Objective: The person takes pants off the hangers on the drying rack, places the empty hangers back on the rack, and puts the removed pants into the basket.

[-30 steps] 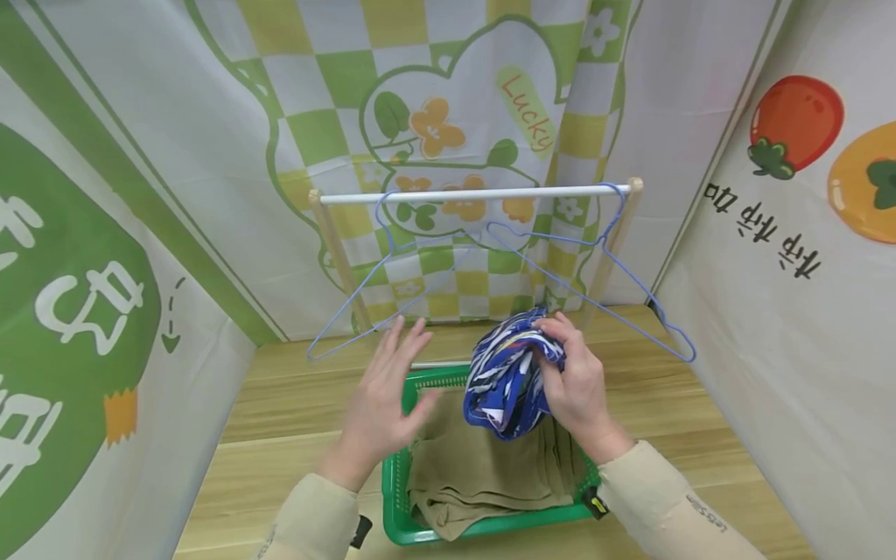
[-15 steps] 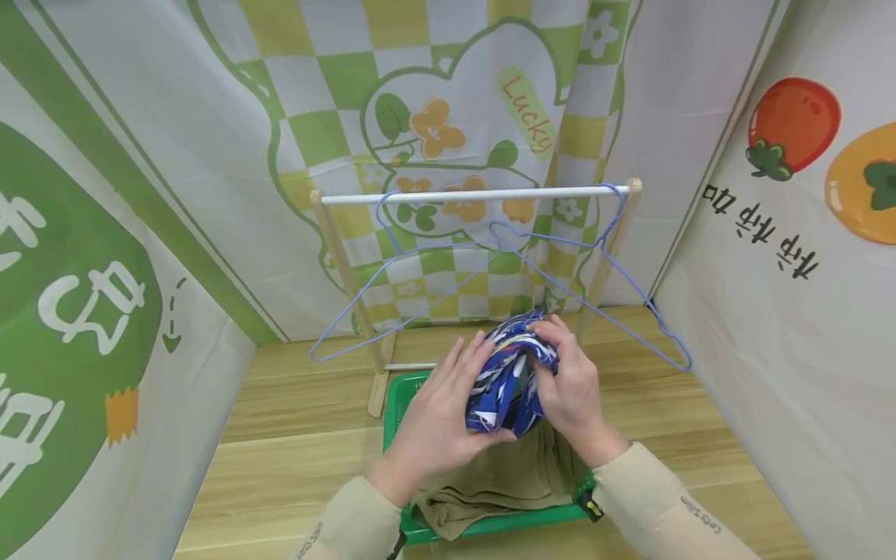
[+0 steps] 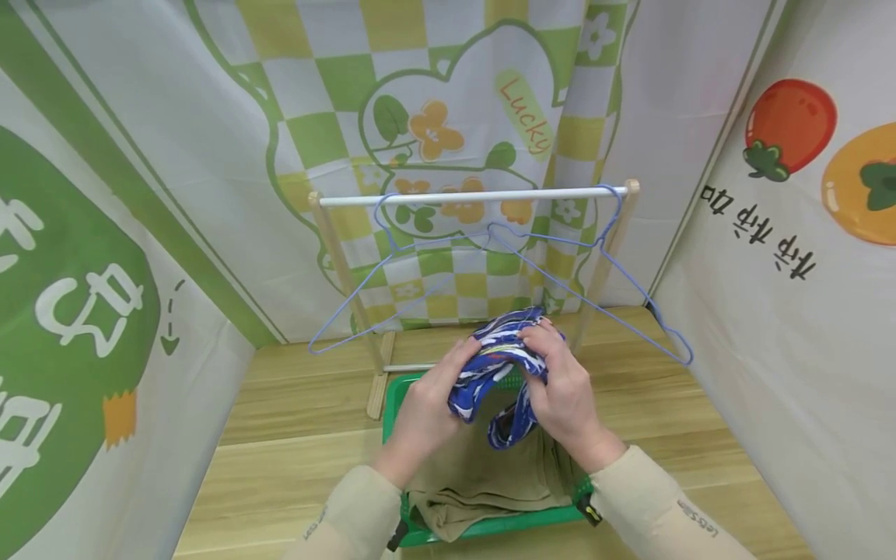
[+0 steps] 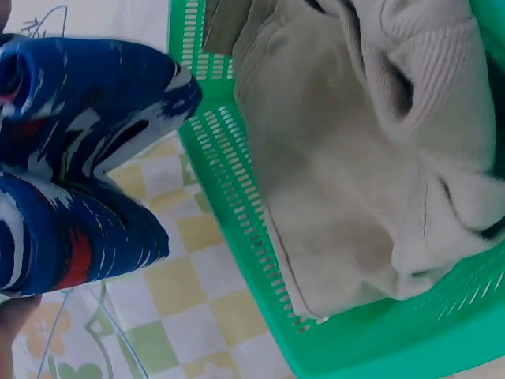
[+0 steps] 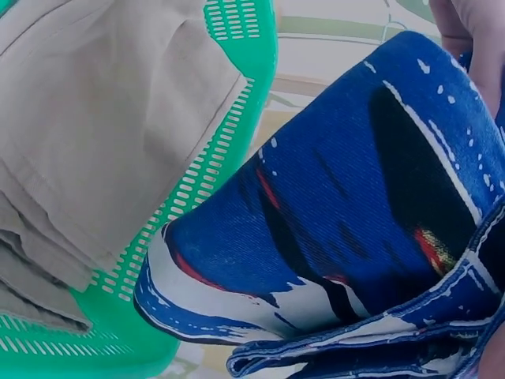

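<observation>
A blue piece of clothing (image 3: 498,346) with white, black and red streaks is held above the green basket. My left hand (image 3: 428,408) grips its left side, and my right hand (image 3: 570,400) grips its right side. The cloth arches between them, with its lower ends hanging apart. Seams and folded edges of the blue clothing (image 5: 331,213) show in the right wrist view. Folded khaki clothing (image 3: 483,467) lies in the green basket (image 3: 518,519) below. At the left wrist view's edge, only a little of the left hand shows beside the blue clothing (image 4: 95,110).
Behind the basket stands a small wooden rack with a white bar (image 3: 462,197). Two blue wire hangers hang from it, a left hanger (image 3: 351,299) and a right hanger (image 3: 628,274). Printed fabric walls enclose the wooden tabletop (image 3: 280,435) at the back and sides.
My left hand has come in from the left, open, and now holds the blue clothing too. The cloth has opened out from a bunch into an arch. The right hand stays nearly in place.
</observation>
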A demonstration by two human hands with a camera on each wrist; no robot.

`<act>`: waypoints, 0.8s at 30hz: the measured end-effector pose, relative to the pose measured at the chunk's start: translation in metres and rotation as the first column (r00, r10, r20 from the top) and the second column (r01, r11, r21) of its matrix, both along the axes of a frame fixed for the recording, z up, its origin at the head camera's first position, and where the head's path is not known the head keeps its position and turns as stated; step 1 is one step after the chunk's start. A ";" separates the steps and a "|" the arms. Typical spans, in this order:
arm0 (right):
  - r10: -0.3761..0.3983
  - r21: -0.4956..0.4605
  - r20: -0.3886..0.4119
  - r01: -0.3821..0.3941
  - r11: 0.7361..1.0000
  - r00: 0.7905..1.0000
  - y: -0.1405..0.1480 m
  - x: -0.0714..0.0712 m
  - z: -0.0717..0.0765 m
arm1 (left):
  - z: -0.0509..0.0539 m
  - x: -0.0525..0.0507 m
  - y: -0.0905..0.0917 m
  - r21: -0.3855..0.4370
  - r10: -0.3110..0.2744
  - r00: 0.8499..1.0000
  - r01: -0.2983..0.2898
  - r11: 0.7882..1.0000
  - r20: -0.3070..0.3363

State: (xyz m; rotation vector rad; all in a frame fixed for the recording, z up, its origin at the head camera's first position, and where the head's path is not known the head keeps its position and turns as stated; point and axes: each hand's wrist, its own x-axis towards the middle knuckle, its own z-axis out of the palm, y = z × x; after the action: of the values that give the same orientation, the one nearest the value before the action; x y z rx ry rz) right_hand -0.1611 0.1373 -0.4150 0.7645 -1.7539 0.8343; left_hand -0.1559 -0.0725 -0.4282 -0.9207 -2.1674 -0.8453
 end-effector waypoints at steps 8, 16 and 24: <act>0.037 0.092 -0.012 -0.036 0.995 0.999 -0.001 0.001 -0.005 | 0.009 -0.014 -0.013 0.062 -0.027 0.985 0.038 0.997 -0.172; -0.002 0.128 0.000 0.002 0.992 1.000 -0.004 0.001 -0.005 | 0.025 -0.019 -0.021 0.030 -0.012 0.962 0.021 0.999 -0.272; -0.093 0.214 0.165 0.057 0.975 0.982 -0.009 0.007 -0.010 | 0.038 -0.020 -0.020 0.006 0.003 0.947 -0.002 1.000 -0.320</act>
State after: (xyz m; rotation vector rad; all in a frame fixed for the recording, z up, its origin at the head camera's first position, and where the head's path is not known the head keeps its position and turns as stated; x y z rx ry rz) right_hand -0.1537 0.1282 -0.4250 0.7744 -2.0378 0.6900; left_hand -0.1760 -0.0926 -0.3903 -0.9784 -1.8838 -0.6484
